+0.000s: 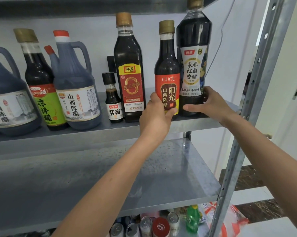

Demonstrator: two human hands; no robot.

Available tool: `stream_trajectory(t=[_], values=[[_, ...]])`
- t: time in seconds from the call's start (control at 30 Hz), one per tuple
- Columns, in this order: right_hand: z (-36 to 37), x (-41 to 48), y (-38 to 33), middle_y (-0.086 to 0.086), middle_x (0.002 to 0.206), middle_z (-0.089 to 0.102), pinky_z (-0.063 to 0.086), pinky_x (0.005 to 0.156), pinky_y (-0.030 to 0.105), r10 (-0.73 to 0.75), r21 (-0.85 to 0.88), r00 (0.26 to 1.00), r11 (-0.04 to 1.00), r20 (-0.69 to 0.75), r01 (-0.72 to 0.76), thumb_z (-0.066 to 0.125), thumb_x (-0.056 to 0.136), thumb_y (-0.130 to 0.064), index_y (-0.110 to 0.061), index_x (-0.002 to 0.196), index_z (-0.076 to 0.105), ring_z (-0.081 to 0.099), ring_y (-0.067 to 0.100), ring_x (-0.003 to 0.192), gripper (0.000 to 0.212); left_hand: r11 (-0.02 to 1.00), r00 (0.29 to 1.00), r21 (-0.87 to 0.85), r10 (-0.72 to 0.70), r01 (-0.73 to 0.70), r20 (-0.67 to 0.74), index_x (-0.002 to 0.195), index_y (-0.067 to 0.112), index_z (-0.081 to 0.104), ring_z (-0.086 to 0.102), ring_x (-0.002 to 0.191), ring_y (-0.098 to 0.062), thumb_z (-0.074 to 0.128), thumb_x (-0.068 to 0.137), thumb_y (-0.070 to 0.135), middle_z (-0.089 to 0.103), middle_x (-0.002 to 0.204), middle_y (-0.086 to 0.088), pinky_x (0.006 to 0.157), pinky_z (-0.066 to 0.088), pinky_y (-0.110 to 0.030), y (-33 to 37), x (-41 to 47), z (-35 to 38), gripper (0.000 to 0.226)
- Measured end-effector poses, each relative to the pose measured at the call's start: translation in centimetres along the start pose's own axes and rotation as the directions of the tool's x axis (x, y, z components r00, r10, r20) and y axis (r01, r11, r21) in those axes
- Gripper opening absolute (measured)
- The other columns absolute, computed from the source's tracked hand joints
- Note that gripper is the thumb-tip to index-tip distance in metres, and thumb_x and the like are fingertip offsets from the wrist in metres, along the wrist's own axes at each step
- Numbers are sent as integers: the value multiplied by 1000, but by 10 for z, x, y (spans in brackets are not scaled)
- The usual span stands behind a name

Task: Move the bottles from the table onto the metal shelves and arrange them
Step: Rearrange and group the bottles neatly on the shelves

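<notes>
Head view: the red-labelled CUCU bottle (167, 79) stands upright near the right end of the metal shelf (110, 132), with the left hand (154, 115) wrapped round its base. Just right of it, the right hand (211, 103) grips the taller white-labelled bottle (193, 65) low down. Leftward stand the Danyu vinegar bottle (129, 74), a small bottle (112, 100) and a handled jug (75, 93). Shelving looks well advanced, with these two being aligned. The tabletop is out of view, so what remains is unknown.
</notes>
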State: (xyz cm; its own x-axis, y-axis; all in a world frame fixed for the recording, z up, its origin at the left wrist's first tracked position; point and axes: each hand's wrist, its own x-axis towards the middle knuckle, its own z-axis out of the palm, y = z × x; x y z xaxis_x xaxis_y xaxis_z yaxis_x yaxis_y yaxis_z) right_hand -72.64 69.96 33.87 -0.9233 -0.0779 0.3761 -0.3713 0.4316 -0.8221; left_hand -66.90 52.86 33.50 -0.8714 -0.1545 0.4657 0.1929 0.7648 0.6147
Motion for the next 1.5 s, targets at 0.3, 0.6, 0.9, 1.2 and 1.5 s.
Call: stream_trajectory(t=[0.3, 0.6, 0.9, 1.2, 1.5], values=[[-25, -5, 2, -12, 124, 60, 44, 96, 27, -41, 108, 952, 994, 302, 8, 73, 77, -18, -24, 134, 44, 57, 3, 112, 65, 999, 999, -43, -1, 2, 34, 127, 14, 36, 59, 99, -22, 64, 86, 37, 60, 116, -3, 68, 42, -31, -1, 1, -3, 54], [-7, -4, 1, -13, 117, 58, 44, 78, 15, -33, 79, 987, 997, 159, 20, 79, 70, -29, -27, 133, 40, 55, -1, 103, 75, 997, 998, -73, -25, 28, 53, 127, 15, 35, 59, 96, -20, 64, 87, 34, 59, 115, -3, 70, 44, -33, -2, 5, -2, 53], [-13, -5, 1, -10, 115, 61, 45, 90, 30, -16, 95, 982, 995, 187, -2, 77, 70, -25, -30, 126, 46, 56, 9, 106, 64, 997, 998, -71, -32, 35, 46, 125, 15, 35, 59, 95, -21, 64, 87, 34, 60, 113, -3, 69, 45, -33, -2, 3, -2, 51], [-15, -6, -2, -12, 114, 60, 45, 86, 25, -12, 88, 973, 996, 229, -8, 76, 71, -24, -30, 125, 45, 55, 4, 102, 63, 996, 999, -74, -42, 44, 28, 128, 14, 34, 59, 99, -23, 64, 88, 33, 59, 116, -4, 71, 45, -34, -1, 3, 1, 54], [-19, -7, 1, -8, 138, 45, 37, 105, 36, -34, -36, 933, 998, 359, 50, 84, 66, -17, -29, 144, 18, 43, 13, 124, 103, 991, 993, -126, -25, 40, 116, 134, 18, 32, 58, 107, -21, 74, 80, 23, 59, 121, -1, 86, 48, -36, -8, 1, -4, 68]])
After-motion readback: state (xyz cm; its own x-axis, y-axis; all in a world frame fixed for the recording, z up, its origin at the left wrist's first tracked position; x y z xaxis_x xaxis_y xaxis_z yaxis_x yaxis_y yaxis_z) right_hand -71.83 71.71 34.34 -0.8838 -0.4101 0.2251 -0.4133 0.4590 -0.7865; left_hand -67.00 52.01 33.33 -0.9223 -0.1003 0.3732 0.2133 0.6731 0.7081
